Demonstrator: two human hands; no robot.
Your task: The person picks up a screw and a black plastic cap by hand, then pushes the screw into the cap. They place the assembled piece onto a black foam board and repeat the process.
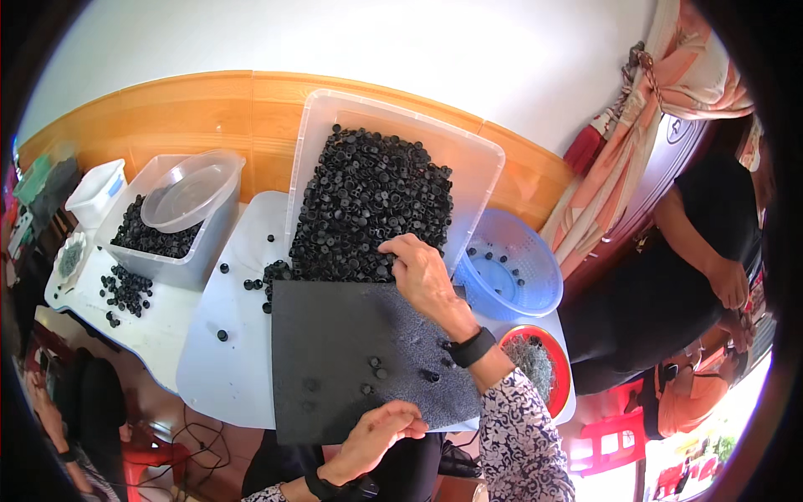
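My right hand (425,280) reaches across a dark flat board (322,351) to the near edge of a heap of small black round caps (368,201). Its fingers bend down onto the caps, closed, and what lies between them is hidden. Close to the board's front edge is my left hand (376,439), palm turned inward and fingers curled together; anything inside it cannot be made out. Between the hands, several loose caps (379,373) lie on the board, whose right half has a speckled surface. The heap rests in a large tilted clear plastic bin (477,171).
Right of the bin stands a blue basket (535,289) with a few caps. A red-rimmed bowl (565,381) of grey wiry bits sits near my right forearm. To the left is a clear tub (217,226) of caps with a lid (191,197). Other people (703,243) are at both sides.
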